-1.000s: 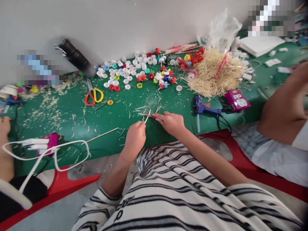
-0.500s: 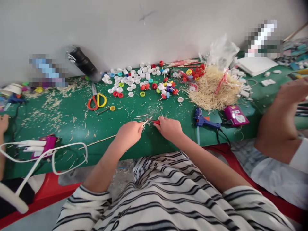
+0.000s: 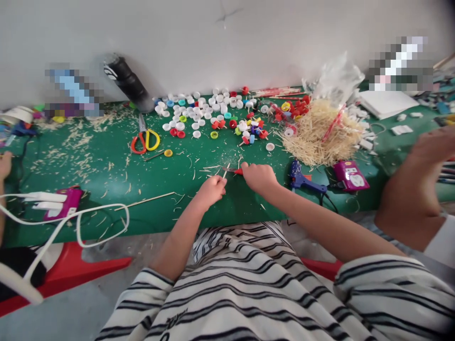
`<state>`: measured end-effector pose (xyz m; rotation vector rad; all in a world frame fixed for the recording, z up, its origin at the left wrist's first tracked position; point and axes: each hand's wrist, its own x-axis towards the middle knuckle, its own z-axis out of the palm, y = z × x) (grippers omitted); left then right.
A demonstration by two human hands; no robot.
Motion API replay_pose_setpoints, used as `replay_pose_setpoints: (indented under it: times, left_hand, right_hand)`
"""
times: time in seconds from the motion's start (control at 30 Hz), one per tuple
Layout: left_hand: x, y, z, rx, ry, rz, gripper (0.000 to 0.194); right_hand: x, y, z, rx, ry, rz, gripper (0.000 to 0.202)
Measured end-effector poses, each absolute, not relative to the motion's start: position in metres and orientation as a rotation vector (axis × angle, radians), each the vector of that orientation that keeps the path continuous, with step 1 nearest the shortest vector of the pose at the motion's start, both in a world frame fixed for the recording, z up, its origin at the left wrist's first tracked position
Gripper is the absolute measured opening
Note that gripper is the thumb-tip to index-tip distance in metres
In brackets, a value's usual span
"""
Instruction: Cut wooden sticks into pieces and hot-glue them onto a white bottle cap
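My left hand (image 3: pixel 212 191) is closed around a short thin wooden stick (image 3: pixel 225 173), whose pale tip pokes up past the fingers. In my right hand (image 3: pixel 259 177) is a small red-handled knife (image 3: pixel 238 171), its blade pointing left and crossing or touching the stick near its tip; I cannot tell which. Under both hands lies the green tabletop (image 3: pixel 199 220), with thin wood shavings around the blade. A long thin stick (image 3: pixel 147 201) rests on the table left of my left hand.
Scissors (image 3: pixel 145 141) and bottle caps (image 3: pixel 196 134) lie farther back. A bundle of short sticks (image 3: pixel 320 137), a blue glue gun (image 3: pixel 302 180) and a purple box (image 3: pixel 350 175) are at right. A white cable (image 3: pixel 103 207) loops at left. Other people's arms show at both sides.
My left hand has moved right and slightly down, now with the stick more upright. My right hand has shifted slightly right and up with the knife. The view has tilted a little.
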<state>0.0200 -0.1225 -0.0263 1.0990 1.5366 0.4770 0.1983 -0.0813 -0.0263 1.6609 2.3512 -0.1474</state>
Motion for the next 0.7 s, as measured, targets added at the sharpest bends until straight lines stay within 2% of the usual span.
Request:
replay_pose_setpoints:
  times: [0.13, 0.37, 0.53, 0.7]
  left_hand:
    - [0.028, -0.119, -0.017, 0.567, 1.206, 0.669, 0.025]
    - [0.025, -0.128, -0.022, 0.025, 0.81, 0.624, 0.048]
    - [0.027, -0.126, -0.03, -0.127, 0.763, 0.663, 0.04]
    - [0.036, -0.125, -0.031, -0.215, 0.748, 0.711, 0.041]
  right_hand:
    - [0.208, -0.077, -0.027, 1.642, 2.334, -0.124, 0.027]
    - [0.213, -0.078, -0.034, 1.555, 2.374, -0.065, 0.028]
    - [0.213, -0.079, -0.038, 1.517, 2.374, -0.017, 0.029]
    - [0.212, -0.08, -0.039, 1.502, 2.361, 0.034, 0.028]
